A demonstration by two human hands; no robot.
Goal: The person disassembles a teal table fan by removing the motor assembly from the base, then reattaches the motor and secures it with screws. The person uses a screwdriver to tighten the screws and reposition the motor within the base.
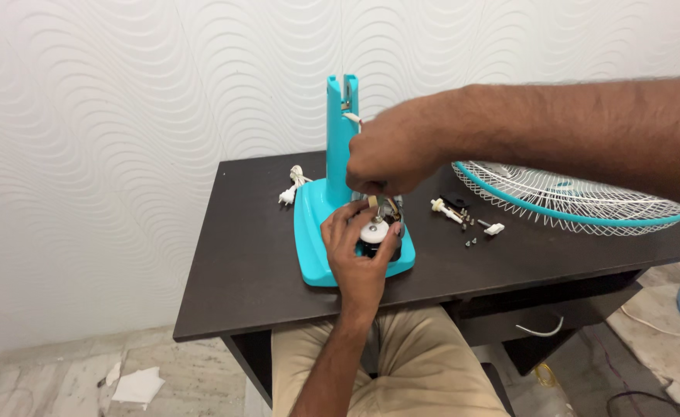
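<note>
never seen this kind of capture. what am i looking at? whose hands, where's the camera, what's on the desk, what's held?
There is one picture, taken from a camera on a person's head, looking down at their own two bare hands; no robot.

The dark desk holds a turquoise fan base with an upright turquoise column. The left hand grips a small motor part with a white round piece resting on the base. The right hand reaches in from the right, fingers pinched just above that part; what it pinches is hidden.

To the right lie a white wire fan guard with a turquoise rim and loose screws and small parts. A white plug and cord sits behind the base.
</note>
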